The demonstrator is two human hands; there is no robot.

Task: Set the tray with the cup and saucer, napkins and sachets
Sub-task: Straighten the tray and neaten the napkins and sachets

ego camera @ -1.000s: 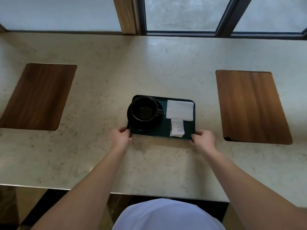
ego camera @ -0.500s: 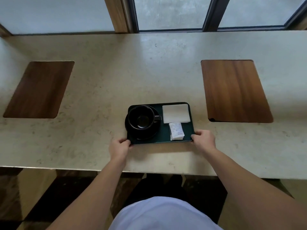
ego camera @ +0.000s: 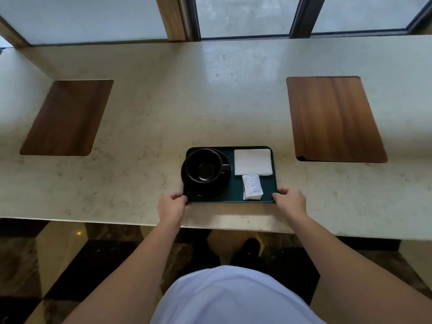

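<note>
Near the tabletop's front edge, a person's left hand [ego camera: 172,205] and right hand [ego camera: 290,200] grip the near corners of the set tray [ego camera: 236,197], where an uneven lift could slide the cup [ego camera: 204,165], napkins [ego camera: 253,161] or sachets [ego camera: 252,187].

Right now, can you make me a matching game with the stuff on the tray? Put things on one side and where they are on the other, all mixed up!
Things:
1. cup
2. napkins
3. sachets
4. left hand

Places:
A. far right part of the tray
B. gripping the tray's near left corner
C. on the saucer
D. near right part, just below the napkins

Pairs: 1-C, 2-A, 3-D, 4-B
</note>
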